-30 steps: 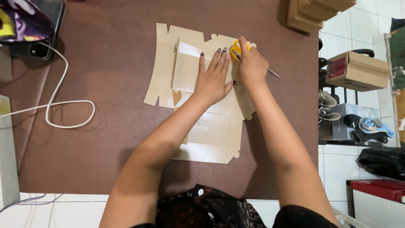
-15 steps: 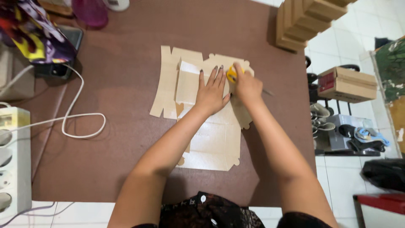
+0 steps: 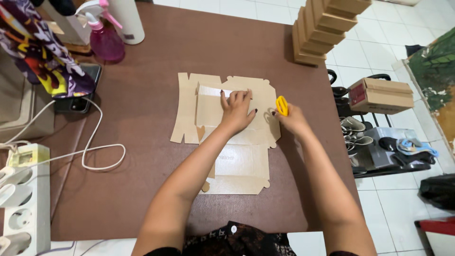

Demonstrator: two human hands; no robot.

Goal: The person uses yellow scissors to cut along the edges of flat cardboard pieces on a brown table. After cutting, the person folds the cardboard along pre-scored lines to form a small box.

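left hand (image 3: pixel 237 110) flat on cardboard sheets (image 3: pixel 222 123) — right hand (image 3: pixel 290 118) gripping yellow tool (image 3: pixel 282 105)

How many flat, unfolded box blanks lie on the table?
2: one flat cardboard blank under the left hand, another nearer the person. More may be hidden beneath.

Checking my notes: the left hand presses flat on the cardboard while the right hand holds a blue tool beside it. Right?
Not quite: the tool in the right hand is yellow, not blue, as the head view shows. The left hand does press flat on the cardboard.
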